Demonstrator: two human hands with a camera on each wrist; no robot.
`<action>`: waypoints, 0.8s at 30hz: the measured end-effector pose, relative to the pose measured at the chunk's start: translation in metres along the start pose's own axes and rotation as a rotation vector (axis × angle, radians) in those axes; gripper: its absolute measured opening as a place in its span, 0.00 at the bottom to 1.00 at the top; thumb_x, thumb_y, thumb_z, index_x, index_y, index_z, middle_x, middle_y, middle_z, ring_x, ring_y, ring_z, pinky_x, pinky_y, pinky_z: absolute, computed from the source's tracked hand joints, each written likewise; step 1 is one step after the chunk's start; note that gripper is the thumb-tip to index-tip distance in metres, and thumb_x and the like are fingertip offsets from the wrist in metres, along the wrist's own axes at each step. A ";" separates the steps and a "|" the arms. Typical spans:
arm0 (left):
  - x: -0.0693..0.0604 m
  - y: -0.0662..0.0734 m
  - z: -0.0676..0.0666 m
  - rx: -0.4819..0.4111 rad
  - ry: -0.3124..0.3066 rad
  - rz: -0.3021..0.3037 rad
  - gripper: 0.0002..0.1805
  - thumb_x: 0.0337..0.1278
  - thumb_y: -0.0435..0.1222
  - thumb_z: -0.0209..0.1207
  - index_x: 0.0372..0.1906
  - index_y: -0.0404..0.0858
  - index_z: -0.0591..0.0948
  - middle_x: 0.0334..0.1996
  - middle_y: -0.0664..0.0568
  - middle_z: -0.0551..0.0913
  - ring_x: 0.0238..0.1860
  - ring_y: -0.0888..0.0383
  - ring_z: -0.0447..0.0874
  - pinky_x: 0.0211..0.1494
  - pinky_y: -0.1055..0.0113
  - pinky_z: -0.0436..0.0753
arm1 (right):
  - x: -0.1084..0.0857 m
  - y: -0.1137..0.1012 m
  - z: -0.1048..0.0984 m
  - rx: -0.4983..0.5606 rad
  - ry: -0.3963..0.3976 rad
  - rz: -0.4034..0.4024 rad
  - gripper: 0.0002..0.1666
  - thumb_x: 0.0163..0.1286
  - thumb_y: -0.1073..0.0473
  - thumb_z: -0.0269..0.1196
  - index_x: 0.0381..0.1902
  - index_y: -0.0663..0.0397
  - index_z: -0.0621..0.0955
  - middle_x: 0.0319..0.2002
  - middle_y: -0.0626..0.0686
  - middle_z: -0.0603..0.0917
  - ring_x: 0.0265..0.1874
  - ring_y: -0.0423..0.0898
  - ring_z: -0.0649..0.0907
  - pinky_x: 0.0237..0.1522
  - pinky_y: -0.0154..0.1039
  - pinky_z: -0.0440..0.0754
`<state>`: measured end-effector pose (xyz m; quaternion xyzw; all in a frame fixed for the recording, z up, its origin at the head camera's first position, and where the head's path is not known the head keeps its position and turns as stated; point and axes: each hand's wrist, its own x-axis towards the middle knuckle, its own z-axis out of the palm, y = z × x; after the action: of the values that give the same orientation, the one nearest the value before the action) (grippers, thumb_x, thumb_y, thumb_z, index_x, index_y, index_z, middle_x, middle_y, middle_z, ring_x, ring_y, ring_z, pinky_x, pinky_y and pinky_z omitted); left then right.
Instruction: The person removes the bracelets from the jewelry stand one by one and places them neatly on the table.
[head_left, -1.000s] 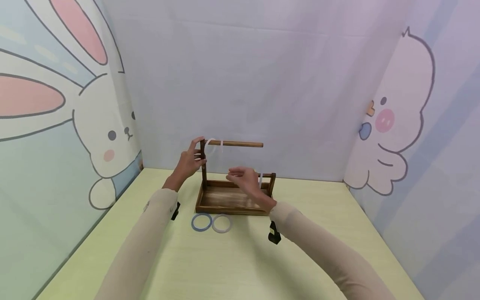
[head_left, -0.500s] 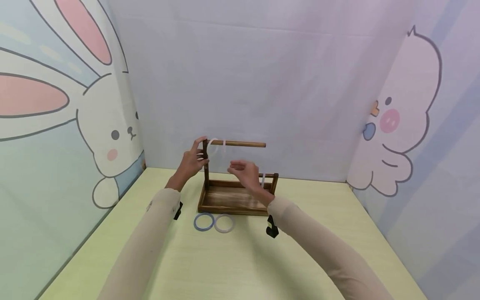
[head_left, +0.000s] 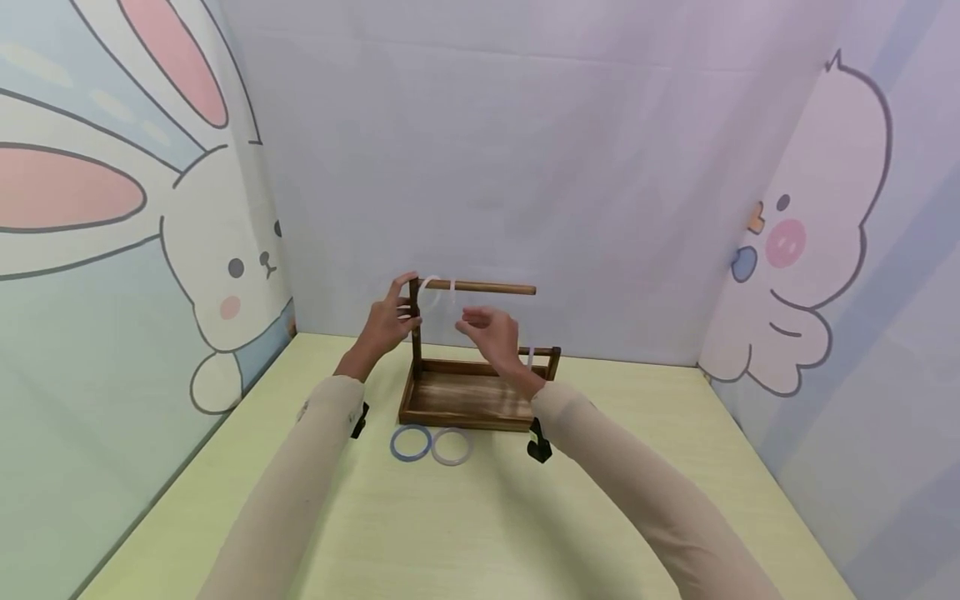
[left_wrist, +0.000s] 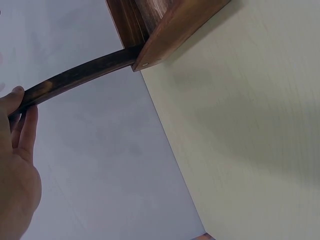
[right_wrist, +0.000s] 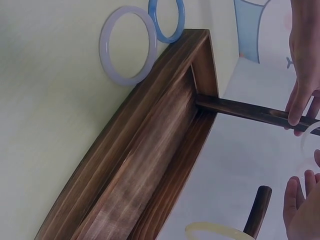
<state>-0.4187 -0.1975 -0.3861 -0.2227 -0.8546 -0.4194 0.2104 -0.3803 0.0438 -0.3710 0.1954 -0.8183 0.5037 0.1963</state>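
A dark wooden bangle stand (head_left: 465,422) has a tall post at its left, which my left hand (head_left: 387,325) grips near the top. Its thumb and fingers lie on either side of the post in the left wrist view. Two pale bangles hang on the upper bar: a white bangle (head_left: 423,293) near the post and a bangle seen edge-on (head_left: 453,287) beside it. Just below and right of these, my right hand (head_left: 493,337) is raised with fingers fairly straight; nothing shows between them. A pale yellow bangle (right_wrist: 215,229) hangs on the lower bar (right_wrist: 259,210).
On the table (head_left: 450,525), in front of the stand's tray, lie a blue bangle (head_left: 410,443) and a pale lilac bangle (head_left: 452,447), side by side. A printed cloth backdrop (head_left: 510,167) stands close behind the stand.
My right hand has risen a little, toward the bangles on the upper bar. My left hand stays on the post. The whole head view has shifted slightly.
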 end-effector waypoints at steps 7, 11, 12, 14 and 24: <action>0.001 0.000 0.000 0.010 0.005 0.000 0.48 0.63 0.23 0.67 0.80 0.50 0.56 0.56 0.29 0.83 0.56 0.38 0.87 0.55 0.47 0.88 | 0.007 -0.003 0.003 0.005 0.007 0.005 0.18 0.70 0.56 0.73 0.54 0.55 0.88 0.48 0.55 0.91 0.48 0.49 0.90 0.52 0.46 0.88; 0.002 0.000 0.000 0.008 0.004 -0.006 0.49 0.63 0.23 0.67 0.80 0.56 0.56 0.57 0.29 0.83 0.56 0.39 0.87 0.55 0.49 0.88 | 0.010 -0.007 0.007 0.016 0.015 -0.013 0.18 0.69 0.59 0.73 0.55 0.57 0.88 0.48 0.57 0.91 0.48 0.51 0.90 0.50 0.46 0.89; 0.002 -0.001 0.000 0.008 0.004 -0.008 0.50 0.63 0.23 0.67 0.80 0.57 0.56 0.57 0.29 0.83 0.56 0.39 0.87 0.55 0.49 0.88 | 0.011 -0.008 0.009 0.014 0.016 -0.019 0.18 0.69 0.59 0.73 0.56 0.58 0.88 0.49 0.57 0.91 0.48 0.51 0.90 0.50 0.46 0.89; 0.003 -0.002 0.000 0.007 0.004 -0.006 0.50 0.63 0.23 0.67 0.80 0.57 0.56 0.57 0.29 0.83 0.56 0.39 0.87 0.55 0.49 0.88 | 0.012 -0.009 0.012 0.011 0.020 -0.026 0.19 0.69 0.60 0.73 0.56 0.58 0.87 0.49 0.58 0.91 0.48 0.51 0.90 0.49 0.45 0.90; 0.002 -0.003 0.001 0.020 0.007 0.014 0.48 0.63 0.23 0.68 0.80 0.51 0.56 0.57 0.29 0.83 0.55 0.38 0.87 0.54 0.48 0.88 | 0.022 -0.010 0.025 -0.036 0.060 -0.046 0.22 0.68 0.58 0.74 0.57 0.61 0.87 0.50 0.57 0.90 0.49 0.51 0.90 0.52 0.48 0.89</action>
<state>-0.4223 -0.1978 -0.3868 -0.2252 -0.8564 -0.4100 0.2186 -0.3966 0.0142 -0.3625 0.1954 -0.8162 0.4900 0.2358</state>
